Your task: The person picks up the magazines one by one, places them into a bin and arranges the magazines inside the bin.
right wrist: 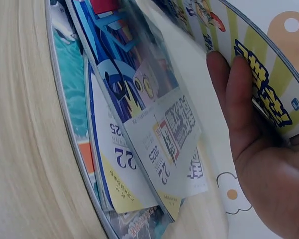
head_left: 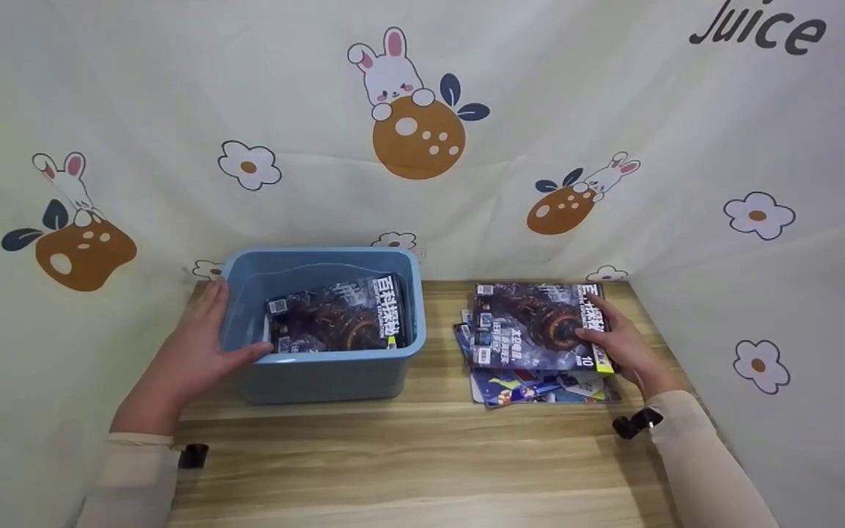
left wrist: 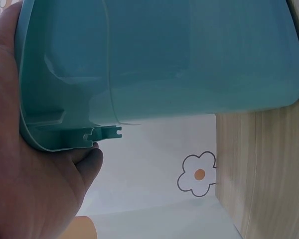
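My left hand (head_left: pixel 199 341) grips a corner of the blue plastic bin (head_left: pixel 323 378), its thumb along the front rim and its fingers at the left side. Inside the bin leans a dark-covered magazine (head_left: pixel 334 315) with white lettering. On the right, my right hand (head_left: pixel 624 345) pinches the right edge of another dark magazine (head_left: pixel 532 330), thumb on the cover. In the right wrist view its striped yellow-green back (right wrist: pixel 274 55) shows, raised at an angle over other magazines (right wrist: pixel 154 144). Those lie loosely stacked, some with pale, blue-lettered covers.
The bin and the magazine pile stand side by side on a wood-grain table (head_left: pixel 422 455), near its back edge. A pale curtain (head_left: pixel 305 95) printed with rabbits, oranges and flowers encloses the back and both sides. Dark clips (head_left: pixel 639 423) sit at the cuffs.
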Tool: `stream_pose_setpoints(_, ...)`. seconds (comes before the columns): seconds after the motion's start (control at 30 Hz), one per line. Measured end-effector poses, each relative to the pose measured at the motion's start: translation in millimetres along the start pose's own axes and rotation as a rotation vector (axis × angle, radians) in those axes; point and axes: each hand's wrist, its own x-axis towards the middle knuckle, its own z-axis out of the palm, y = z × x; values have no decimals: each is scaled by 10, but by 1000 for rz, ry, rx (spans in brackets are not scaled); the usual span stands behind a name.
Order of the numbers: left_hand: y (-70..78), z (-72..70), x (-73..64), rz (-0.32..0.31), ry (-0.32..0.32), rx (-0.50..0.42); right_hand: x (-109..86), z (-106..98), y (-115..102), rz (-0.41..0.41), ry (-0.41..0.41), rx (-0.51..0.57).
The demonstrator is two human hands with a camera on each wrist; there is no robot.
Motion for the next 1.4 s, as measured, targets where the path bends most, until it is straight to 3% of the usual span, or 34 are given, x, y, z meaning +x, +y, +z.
stream_pose_setpoints(0.27, 3, -7, -3, -1, 8, 2, -26, 53, -111, -25, 14, 82)
stream_pose_setpoints(0.8, 21, -32, -19, 4, 5, -5, -112, 285, -564, -32, 77, 111)
stream_pose_setpoints(1.23, 18, -18, -15, -19, 9, -9, -177, 483, -943, -66, 35, 66)
stream_pose_setpoints(1.4, 3, 16, -8, -11, 5, -2, -198, 617, -1092, -115, -6, 135)
